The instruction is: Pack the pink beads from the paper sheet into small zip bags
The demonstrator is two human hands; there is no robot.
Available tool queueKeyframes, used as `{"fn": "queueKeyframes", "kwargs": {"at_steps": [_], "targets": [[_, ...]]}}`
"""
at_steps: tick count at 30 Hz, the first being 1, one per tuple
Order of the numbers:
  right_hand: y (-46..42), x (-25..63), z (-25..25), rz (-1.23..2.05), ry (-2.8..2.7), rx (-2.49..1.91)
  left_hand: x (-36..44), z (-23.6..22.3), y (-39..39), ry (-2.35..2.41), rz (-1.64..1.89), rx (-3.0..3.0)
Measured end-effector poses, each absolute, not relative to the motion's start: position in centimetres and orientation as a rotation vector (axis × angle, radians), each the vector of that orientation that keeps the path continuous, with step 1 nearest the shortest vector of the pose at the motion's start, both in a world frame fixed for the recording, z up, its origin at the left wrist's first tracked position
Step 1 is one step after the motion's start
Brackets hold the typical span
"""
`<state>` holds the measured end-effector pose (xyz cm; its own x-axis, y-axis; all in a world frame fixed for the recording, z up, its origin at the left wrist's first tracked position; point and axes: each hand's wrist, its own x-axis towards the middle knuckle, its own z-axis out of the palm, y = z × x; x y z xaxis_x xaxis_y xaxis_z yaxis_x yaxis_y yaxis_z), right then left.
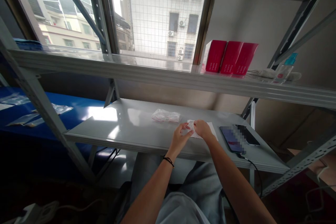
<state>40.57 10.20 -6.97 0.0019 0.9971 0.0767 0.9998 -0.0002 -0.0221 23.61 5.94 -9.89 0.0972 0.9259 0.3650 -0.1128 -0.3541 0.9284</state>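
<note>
Both my hands are over a grey metal shelf (118,129), close together near its front edge. My left hand (180,137) and my right hand (202,129) pinch a small crumpled white piece of paper or film (190,125) between their fingertips. Just beneath them lies a white paper sheet (208,129), partly hidden by my right hand. A transparent plastic bag (165,115) with pinkish contents rests left of my hands, apart from them. To the right of my right hand lie a smartphone (231,139) and a second dark phone (248,134).
A cable (256,169) runs down from the nearer phone. Above, a shelf holds several red boxes (231,57) and a small bottle (283,71). Metal uprights frame the shelf. At left, transparent packets (22,120) lie on a blue surface (78,108).
</note>
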Motion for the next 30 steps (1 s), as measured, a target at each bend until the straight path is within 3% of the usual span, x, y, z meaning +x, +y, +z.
{"fn": "queueKeyframes", "kwargs": {"at_steps": [10,18,24,30], "targets": [[9.8,40.4,-6.2,0.013,-2.042,-2.026,23.6,-10.1,6.1,0.882,1.452,1.449],[6.6,40.2,-1.5,0.297,-2.066,-1.518,23.6,-10.1,6.0,0.847,1.459,1.46],[5.3,39.4,-1.0,0.52,-2.048,-1.162,23.5,-9.8,5.9,0.803,1.436,1.359],[5.8,43.2,-2.7,0.387,-1.751,-1.359,23.2,-9.3,5.4,0.756,1.376,1.22]]}}
